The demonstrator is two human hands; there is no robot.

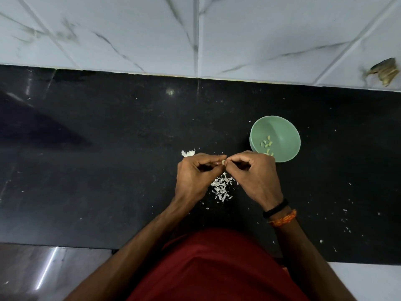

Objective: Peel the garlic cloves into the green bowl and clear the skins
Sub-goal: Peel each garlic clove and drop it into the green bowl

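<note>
Garlic clove (223,162) sits pinched between both hands above the black counter (108,170): the left hand (195,174) grips it with curled fingers and thumb, and the right hand (253,172) pinches its other end. Skins (222,187) lie heaped on the counter just below the hands, with more flecks scattered around. A larger garlic piece (188,152) lies just beyond the left hand. The bowl (282,131), near the right hand, holds a few peeled cloves (267,144).
</note>
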